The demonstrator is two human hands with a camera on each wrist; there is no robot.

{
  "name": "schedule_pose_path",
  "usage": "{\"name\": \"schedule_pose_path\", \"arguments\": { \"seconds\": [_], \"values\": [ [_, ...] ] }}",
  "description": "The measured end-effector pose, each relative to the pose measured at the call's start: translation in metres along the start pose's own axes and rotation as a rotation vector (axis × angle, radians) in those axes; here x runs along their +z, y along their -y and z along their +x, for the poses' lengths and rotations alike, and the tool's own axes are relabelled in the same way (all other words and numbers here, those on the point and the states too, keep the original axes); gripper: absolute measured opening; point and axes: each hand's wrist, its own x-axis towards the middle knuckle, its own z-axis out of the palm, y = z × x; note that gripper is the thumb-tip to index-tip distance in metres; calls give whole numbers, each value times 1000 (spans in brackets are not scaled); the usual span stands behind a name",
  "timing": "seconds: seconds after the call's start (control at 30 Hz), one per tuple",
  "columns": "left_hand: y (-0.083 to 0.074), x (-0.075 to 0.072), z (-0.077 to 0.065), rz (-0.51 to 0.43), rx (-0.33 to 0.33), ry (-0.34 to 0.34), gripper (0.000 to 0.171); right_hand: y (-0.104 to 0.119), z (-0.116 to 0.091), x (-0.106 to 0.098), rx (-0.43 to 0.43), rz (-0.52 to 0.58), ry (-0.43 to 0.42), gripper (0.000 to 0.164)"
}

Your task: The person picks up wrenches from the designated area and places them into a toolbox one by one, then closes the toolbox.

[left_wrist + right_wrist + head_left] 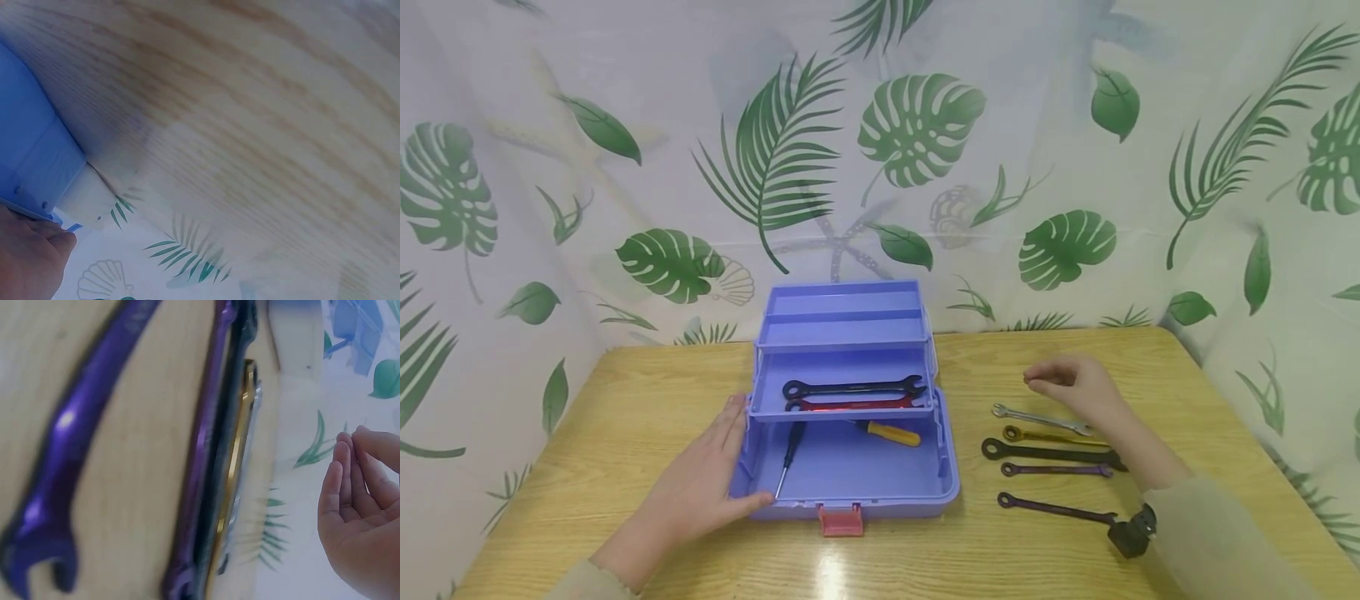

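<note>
A blue-purple toolbox [898, 487] stands open with its tiers raised. My left hand [696, 475] rests along its left side, fingers stretched out and thumb at the front corner. My right hand [1078, 387] hovers above the wrenches on the right, thumb and fingertips drawn together with nothing between them. Below it lie a silver wrench [1041, 418], a gold wrench [1051, 437], a black wrench [1052, 452] and two purple wrenches, one upper [1056, 470], one lower [1056, 507]. A black wrench [853, 388] and a red wrench [853, 405] lie in the lower raised tray.
In the toolbox bottom are a dark-handled screwdriver [791, 454] and a yellow-handled tool [891, 432]. A pink latch [841, 521] hangs at the front. The wooden table [880, 567] meets a leaf-patterned cloth [985, 275] behind. A small black device [1131, 533] sits at the right wrist.
</note>
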Motion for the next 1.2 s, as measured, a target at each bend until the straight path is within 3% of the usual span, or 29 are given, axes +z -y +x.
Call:
{"name": "schedule_pose_path", "arguments": {
  "seconds": [0.6,1.2],
  "values": [
    [1,2,1,5,4,-8,123,-38,-16,3,133,-30,0,32],
    [-1,-1,0,0,-10,-2,122,-48,-14,7,131,-3,49,31]
  ]
}}
